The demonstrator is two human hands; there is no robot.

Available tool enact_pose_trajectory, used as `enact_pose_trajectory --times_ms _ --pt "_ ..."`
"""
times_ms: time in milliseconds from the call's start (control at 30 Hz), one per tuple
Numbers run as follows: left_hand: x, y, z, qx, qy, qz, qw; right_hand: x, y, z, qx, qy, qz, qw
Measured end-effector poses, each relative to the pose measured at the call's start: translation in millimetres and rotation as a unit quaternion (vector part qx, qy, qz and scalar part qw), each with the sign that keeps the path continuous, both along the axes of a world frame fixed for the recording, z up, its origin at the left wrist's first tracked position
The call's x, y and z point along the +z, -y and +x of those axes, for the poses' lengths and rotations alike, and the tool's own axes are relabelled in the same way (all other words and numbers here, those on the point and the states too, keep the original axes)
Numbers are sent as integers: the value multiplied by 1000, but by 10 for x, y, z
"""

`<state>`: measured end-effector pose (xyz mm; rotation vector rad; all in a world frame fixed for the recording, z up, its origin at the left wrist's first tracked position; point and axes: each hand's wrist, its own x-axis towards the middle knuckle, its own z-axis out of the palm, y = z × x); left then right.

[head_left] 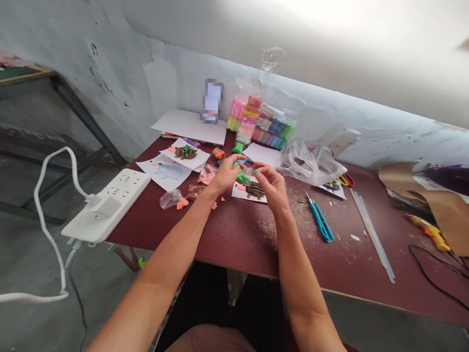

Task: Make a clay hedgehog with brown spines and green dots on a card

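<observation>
Above the middle of the table, my left hand (226, 175) is closed on a clear packet of green modelling clay (243, 177). My right hand (273, 185) is in a pinch beside it, with a small piece of green clay (255, 171) at its fingertips. Below both hands lies a white card with a hedgehog figure (254, 189), made of dark brown pieces with a pinkish-orange clay face. Further left, another hedgehog card (186, 151) has green bits among its brown pieces, near a paper with a blue hedgehog drawing (168, 171).
Clay packs (252, 117) stand at the wall by a phone (212, 101). A white power strip (106, 205) overhangs the left edge. To the right are a plastic bag (311, 164), a blue cutter (320, 220), scissors (348, 180), glue sticks (373, 234) and a yellow glue gun (430, 232).
</observation>
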<state>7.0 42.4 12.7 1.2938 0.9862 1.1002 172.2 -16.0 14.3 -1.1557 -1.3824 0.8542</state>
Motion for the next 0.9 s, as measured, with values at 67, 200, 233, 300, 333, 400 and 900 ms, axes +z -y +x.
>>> enact_pose_trajectory --times_ms 67,200,233,300,333,400,900 --pt "62 19 -12 22 8 -17 1000 1 -38 51 -55 -29 24 998" --pt "168 86 -45 -39 34 -73 996 10 -57 102 -86 -25 30 995" --pt "189 110 -48 -78 35 -79 993 11 -50 102 -79 -18 29 996" --pt "219 162 -45 -136 39 -92 986 6 -30 87 -60 -8 24 998" --pt "229 187 -39 -154 42 -92 983 1 -20 74 -51 -6 19 998" --pt "236 226 -24 -168 47 -82 981 -14 -2 43 -45 0 12 999" --pt "141 117 -75 -108 89 -34 990 23 21 -29 -11 39 71 997"
